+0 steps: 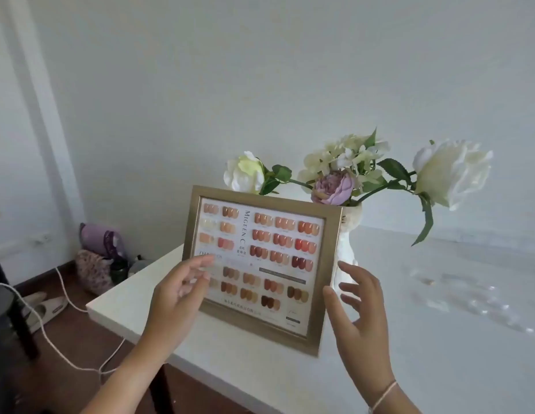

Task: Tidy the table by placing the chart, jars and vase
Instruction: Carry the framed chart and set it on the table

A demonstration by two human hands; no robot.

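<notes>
A gold-framed colour chart stands upright near the left corner of the white table, leaning back just in front of a white vase of pale flowers. The left hand hovers over the chart's lower left part with fingers spread and gripping nothing, while the right hand is open beside the frame's right edge, thumb close to it; whether it touches is unclear.
</notes>
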